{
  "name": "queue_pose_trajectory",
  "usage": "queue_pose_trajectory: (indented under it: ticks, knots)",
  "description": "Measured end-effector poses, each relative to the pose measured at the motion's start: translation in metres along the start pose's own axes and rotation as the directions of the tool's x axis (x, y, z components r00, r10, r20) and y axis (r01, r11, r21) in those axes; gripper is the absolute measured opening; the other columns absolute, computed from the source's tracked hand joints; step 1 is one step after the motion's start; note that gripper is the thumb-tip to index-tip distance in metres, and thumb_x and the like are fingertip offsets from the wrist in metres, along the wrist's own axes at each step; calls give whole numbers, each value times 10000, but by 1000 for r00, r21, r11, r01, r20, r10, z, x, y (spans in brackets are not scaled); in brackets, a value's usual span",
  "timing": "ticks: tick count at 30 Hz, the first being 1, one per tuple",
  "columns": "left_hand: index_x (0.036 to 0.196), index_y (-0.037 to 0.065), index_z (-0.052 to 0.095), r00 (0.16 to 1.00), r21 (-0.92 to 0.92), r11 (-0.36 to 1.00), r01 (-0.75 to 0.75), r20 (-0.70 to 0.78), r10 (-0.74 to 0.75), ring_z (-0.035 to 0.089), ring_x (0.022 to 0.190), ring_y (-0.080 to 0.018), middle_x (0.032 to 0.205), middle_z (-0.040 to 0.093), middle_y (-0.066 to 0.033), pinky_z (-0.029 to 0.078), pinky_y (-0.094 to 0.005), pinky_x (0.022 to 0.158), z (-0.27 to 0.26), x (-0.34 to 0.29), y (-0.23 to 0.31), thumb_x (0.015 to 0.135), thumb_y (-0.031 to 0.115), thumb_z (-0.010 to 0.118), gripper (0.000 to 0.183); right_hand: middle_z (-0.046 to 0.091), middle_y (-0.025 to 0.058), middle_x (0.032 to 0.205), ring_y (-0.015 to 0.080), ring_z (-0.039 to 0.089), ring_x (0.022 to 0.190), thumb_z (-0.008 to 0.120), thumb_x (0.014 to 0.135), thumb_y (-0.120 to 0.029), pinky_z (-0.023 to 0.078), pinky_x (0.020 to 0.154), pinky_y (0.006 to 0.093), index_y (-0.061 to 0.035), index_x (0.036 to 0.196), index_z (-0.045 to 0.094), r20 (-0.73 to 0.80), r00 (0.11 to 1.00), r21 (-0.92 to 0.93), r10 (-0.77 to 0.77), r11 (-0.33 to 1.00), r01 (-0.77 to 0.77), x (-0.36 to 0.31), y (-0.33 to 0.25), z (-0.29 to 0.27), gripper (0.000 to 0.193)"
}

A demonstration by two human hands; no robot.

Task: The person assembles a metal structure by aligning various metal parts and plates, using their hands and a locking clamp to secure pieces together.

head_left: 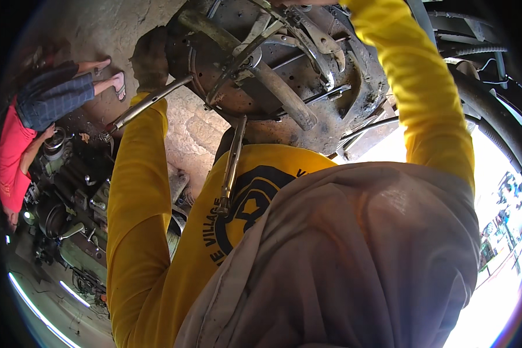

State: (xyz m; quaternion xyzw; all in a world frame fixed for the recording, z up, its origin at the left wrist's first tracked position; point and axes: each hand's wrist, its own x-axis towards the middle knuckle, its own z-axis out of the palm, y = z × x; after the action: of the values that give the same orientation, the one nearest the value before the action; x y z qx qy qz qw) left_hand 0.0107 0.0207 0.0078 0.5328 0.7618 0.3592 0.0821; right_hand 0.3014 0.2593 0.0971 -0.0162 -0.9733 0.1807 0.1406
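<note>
A greasy metal assembly (232, 87) fills the top middle, with a round drilled plate, thick tubes and several curved lever arms. My left hand (151, 61), dark and apparently gloved, is at its left edge; shadow hides the fingers. Only a sliver of my right hand (307, 2) shows at the upper rim, above the lever arms, its fingers cut off by the frame. One shiny metal rod (153, 104) slants from the plate across my left sleeve. A second metal rod (233, 168) points down toward my yellow shirt.
At the left, a person in a red shirt (11, 153) and dark shorts stands near greasy machine parts (58, 214). Black hoses and tubes (487, 98) run along the right side. Rough concrete floor (191, 136) shows beneath the assembly. Bright daylight comes in at right.
</note>
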Motion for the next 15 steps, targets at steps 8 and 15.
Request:
queue_pose_trajectory:
  ticks: [8,15]
  knots:
    - [1081,138,669,999,-31,999,-33,3,33,636,953,-299,1104,633,-139,512,-356,810,-2,-4,-18,900,284,580,248,683,57,734,247,654,672,680,811,-370,514,630,348,-125,806,733,-188,829,-12,526,843,-538,-82,-104,-2,251]
    - [1085,119,664,985,-28,985,169,-17,-169,636,940,-299,1093,636,-122,510,-348,821,-3,-1,20,909,226,560,232,688,51,726,237,651,625,679,812,-360,515,629,341,-167,821,747,-77,690,187,720,690,-699,-93,-115,2,205]
